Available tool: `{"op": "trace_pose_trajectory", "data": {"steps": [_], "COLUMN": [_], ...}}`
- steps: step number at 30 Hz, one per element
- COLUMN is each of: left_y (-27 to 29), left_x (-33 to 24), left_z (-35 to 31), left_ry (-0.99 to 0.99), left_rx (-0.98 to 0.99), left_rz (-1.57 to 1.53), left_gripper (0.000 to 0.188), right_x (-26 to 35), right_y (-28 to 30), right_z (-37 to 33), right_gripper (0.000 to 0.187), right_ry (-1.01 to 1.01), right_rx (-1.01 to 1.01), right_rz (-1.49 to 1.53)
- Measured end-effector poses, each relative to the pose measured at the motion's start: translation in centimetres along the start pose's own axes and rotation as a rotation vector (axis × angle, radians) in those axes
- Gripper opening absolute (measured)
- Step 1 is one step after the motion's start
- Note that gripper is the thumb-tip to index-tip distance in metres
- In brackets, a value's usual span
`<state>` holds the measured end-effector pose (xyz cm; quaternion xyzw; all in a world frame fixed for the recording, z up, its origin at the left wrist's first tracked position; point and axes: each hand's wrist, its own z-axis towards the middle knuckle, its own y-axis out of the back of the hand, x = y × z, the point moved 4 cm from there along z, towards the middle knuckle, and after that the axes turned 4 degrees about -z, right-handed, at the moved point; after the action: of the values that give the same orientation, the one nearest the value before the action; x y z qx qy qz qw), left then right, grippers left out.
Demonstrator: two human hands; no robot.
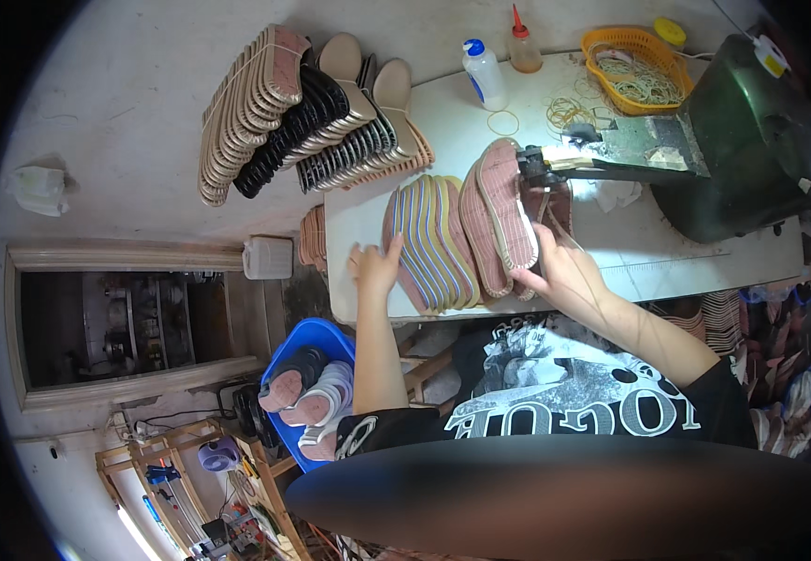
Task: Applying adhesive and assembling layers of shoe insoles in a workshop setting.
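Note:
A leaning row of shoe soles (433,243) with striped pink, yellow and blue edges lies on the white tabletop (648,266). At its left end my left hand (374,268) has its fingers apart, the thumb against the outermost sole. My right hand (559,271) grips the near end of a pink quilted shoe sole (501,210) with a pale rim, thumb on its edge. Its far end stands beside the head of a green sewing machine (648,145). Another pink sole shows partly behind the machine head.
Tied stacks of beige and black soles (265,112) stand at the back left. Along the back are a white bottle (486,75), a red-tipped bottle (523,49) and a yellow basket (639,70) of rubber bands. A blue bin (284,360) of soles sits left of me.

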<state>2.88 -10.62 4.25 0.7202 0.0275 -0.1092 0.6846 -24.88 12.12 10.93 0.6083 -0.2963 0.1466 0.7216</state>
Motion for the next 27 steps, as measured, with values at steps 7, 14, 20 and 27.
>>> {"op": "trace_pose_trajectory", "data": {"steps": [7,14,20,27], "left_y": [2.4,9.6,9.0,10.0], "left_x": [-0.6,-12.1,-19.6,-24.2], "left_z": [-3.8,-10.5,-12.8,-12.7], "left_ry": [0.140,-0.303,-0.433,-0.185], "left_rx": [-0.269,-0.126,0.089,0.833], "left_rz": [-0.876,-1.469,-2.021,-2.019], "left_gripper": [0.081,0.093,0.074,0.034], "right_x": [2.7,4.1,4.3,1.8], "right_y": [4.7,4.6,6.3,7.7], "right_z": [0.6,-0.6,0.2,0.2], "right_gripper": [0.036,0.046,0.028,0.049], "right_ry": [0.051,0.060,0.153,-0.032], "right_rx": [0.314,0.116,-0.118,0.336], "right_rz": [0.264,0.727,0.796,1.708]}}
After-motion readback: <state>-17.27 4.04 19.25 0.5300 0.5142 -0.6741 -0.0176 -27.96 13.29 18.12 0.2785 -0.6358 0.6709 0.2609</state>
